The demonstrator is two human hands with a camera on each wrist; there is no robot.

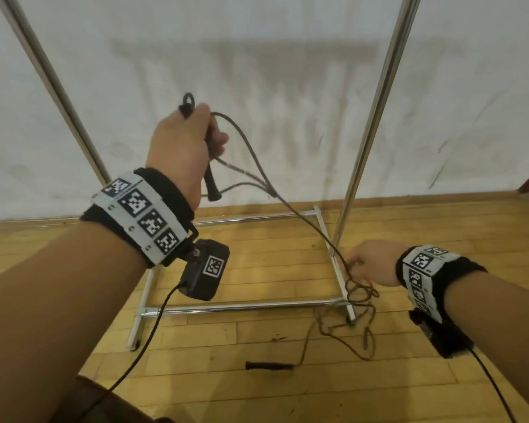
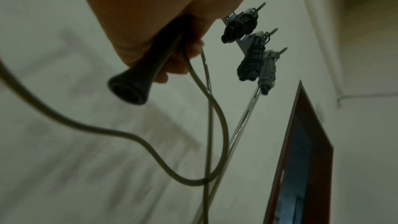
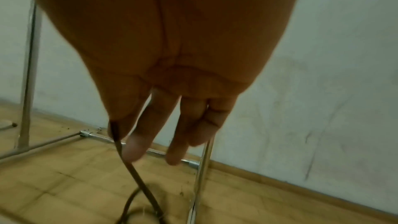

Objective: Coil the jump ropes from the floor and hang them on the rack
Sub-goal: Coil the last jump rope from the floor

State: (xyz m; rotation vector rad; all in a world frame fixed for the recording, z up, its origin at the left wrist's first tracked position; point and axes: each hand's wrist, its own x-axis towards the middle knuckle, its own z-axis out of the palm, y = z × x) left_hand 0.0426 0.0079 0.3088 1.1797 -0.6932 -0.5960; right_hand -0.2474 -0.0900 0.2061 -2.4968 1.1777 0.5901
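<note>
My left hand is raised before the wall, between the rack's two poles. My right hand is low, just right of the right pole. The rope runs between them, its other handle on the floor before the rack's base.

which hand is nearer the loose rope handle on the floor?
Right. The right hand is low, above and right of the loose handle; the left hand is raised well above it.
</note>
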